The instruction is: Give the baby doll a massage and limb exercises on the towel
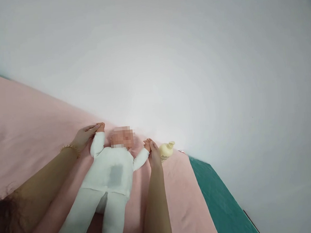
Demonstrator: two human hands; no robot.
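1. From my remote seat I have a baby doll [99, 175] on its back on a pink sheet [22, 117]. Head nearest the sheet's far edge; legs run toward the near edge and out of my view.
2. Left hand [86, 134]: grasping one small doll hand [101, 127], to the left of the doll's head. Gold-coloured bracelet [71, 147] at the wrist.
3. Right hand [155, 154]: grasping the other doll hand [147, 145], out toward the sheet's right edge. How firm either hold is, I cannot tell.
4. Doll's clothes: white long-sleeved top [98, 168], grey patch [116, 175] on the front; white trousers [112, 218], legs apart. Head [121, 137] pixelated on my feed.
5. Pale yellow bottle [166, 150] near the sheet's far right corner, just beside the right hand; whether they touch, I cannot tell. Dark print low on it, too small to read.
6. Green cover [219, 194] beyond the sheet's right edge. Plain whitish wall [166, 57] behind the far edge.
7. Dark hair [7, 229] hangs in at lower left, by the left arm.
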